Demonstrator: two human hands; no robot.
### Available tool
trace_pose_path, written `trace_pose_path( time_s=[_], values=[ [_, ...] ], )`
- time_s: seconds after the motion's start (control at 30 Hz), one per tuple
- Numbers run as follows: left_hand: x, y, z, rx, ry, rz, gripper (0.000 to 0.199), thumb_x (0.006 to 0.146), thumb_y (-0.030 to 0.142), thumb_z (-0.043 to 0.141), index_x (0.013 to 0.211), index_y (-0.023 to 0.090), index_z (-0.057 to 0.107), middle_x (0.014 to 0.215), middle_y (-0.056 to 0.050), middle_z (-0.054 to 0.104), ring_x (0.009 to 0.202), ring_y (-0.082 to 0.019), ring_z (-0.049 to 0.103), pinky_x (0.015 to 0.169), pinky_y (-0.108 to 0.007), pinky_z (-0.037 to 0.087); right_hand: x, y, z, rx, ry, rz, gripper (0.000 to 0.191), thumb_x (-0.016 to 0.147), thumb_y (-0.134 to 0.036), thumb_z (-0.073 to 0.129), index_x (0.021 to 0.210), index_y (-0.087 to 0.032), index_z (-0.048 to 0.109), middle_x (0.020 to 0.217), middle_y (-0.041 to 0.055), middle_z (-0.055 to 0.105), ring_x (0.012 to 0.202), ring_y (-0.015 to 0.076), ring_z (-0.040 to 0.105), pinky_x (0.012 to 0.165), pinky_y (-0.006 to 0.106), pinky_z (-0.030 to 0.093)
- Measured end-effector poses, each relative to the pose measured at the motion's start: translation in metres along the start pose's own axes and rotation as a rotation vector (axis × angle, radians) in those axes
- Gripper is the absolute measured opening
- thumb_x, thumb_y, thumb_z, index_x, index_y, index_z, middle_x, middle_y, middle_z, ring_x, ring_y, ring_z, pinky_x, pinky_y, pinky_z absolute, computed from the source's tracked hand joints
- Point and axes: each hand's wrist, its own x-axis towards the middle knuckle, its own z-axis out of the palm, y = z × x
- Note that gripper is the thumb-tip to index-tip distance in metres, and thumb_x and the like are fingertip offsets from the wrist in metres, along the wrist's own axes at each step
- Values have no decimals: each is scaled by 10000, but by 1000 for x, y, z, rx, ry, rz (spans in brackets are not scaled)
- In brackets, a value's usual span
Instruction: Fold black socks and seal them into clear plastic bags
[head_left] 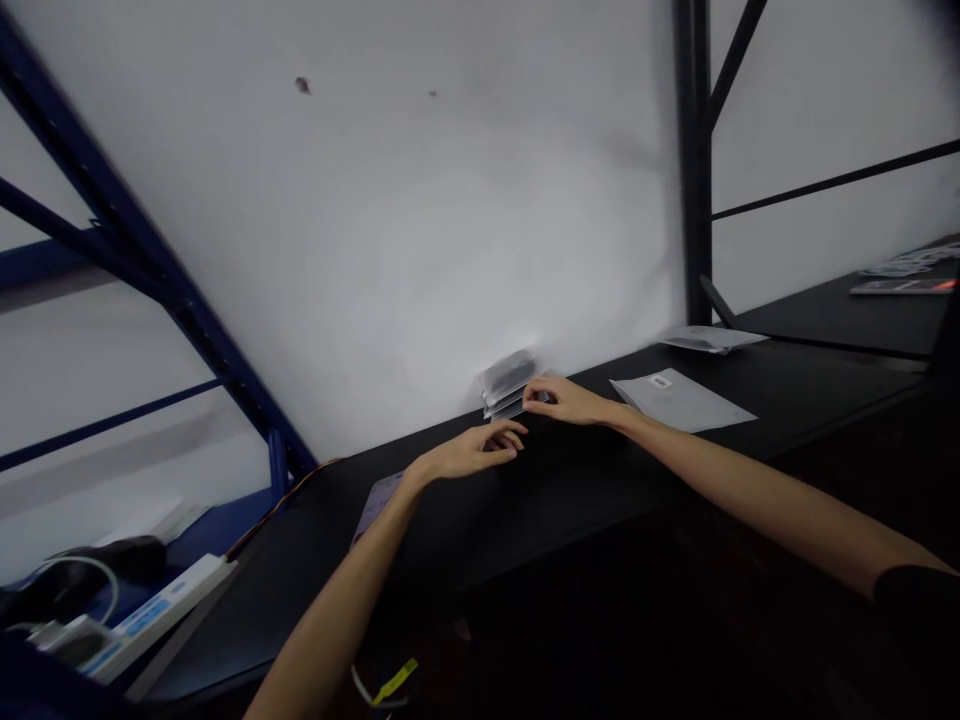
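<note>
A small stack of clear plastic packets point(508, 376) leans at the back of the black table point(480, 500), against the white wall. At the stack's right edge, the fingers and thumb of my right hand point(570, 400) are pinched together on a packet. Just in front and to the left, my left hand point(469, 452) hovers with its fingers stretched out and nothing in it. Beneath my left forearm lies a flat, printed pale item point(375, 505), partly covered by the arm.
A translucent mailer bag point(682, 400) with a label lies to the right, another packet point(709, 338) behind it. A black post point(694, 160) and a blue slanted frame point(157, 260) flank the wall. A power strip point(161, 615) sits lower left; a yellow tag point(395, 681) shows below.
</note>
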Motion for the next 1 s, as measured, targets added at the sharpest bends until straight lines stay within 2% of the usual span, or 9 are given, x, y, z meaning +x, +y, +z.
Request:
trace_pose_path(
  time_s=[0.17,0.27,0.37,0.5,0.63,0.73,0.87,1.0],
  values=[
    [-1,3,-3,93,-39,60,422,931,414,654,1331,285,615,1277,-69,671,1202,-225,612,1070,-443,439,-2,9,5,-65,-245,-17,226,937,-398,632,928,-187,712,934,41,706,854,177,616,792,309,454],
    [-5,-3,-9,174,-10,93,555,862,374,734,1389,336,567,1390,-54,602,1281,-256,548,1090,-472,431,-3,15,5,-63,-373,12,156,893,-322,670,911,-179,729,923,43,725,858,179,644,800,300,470],
    [-9,-18,-12,302,15,81,724,789,218,749,1449,381,499,1499,-43,483,1391,-289,429,1132,-504,404,-3,16,6,-50,-433,63,157,881,-316,671,895,-174,737,936,52,734,872,187,653,816,302,479],
    [-6,-35,-7,441,41,88,705,774,74,626,1404,379,540,1514,-43,444,1427,-283,377,1160,-519,385,-3,11,5,-53,-453,121,186,877,-342,674,939,-187,756,976,59,745,896,196,658,823,301,479],
    [-1,-39,-4,522,89,154,562,827,95,583,1335,334,602,1472,-53,491,1391,-254,432,1176,-486,380,-3,10,3,-60,-445,173,268,896,-434,667,993,-208,772,1027,56,755,916,204,667,827,302,474],
    [-2,-38,-10,588,146,192,480,855,96,535,1269,310,648,1423,-51,546,1338,-234,495,1146,-459,423,-4,7,1,-56,-439,196,368,940,-548,601,1029,-238,777,1046,45,760,913,204,672,824,307,470],
    [-9,-30,-24,695,245,221,477,786,35,497,1145,276,698,1358,-45,597,1291,-235,531,1112,-462,456,-4,-3,1,-37,-398,98,397,989,-560,530,1012,-251,779,1076,40,747,964,203,659,859,313,461],
    [-15,-16,-34,789,336,231,471,736,-7,468,1050,248,709,1355,-45,584,1278,-249,512,1101,-492,454,-2,-10,5,-41,-356,30,396,1014,-528,510,1026,-231,772,1077,55,717,978,201,639,868,320,458]
  ],
)
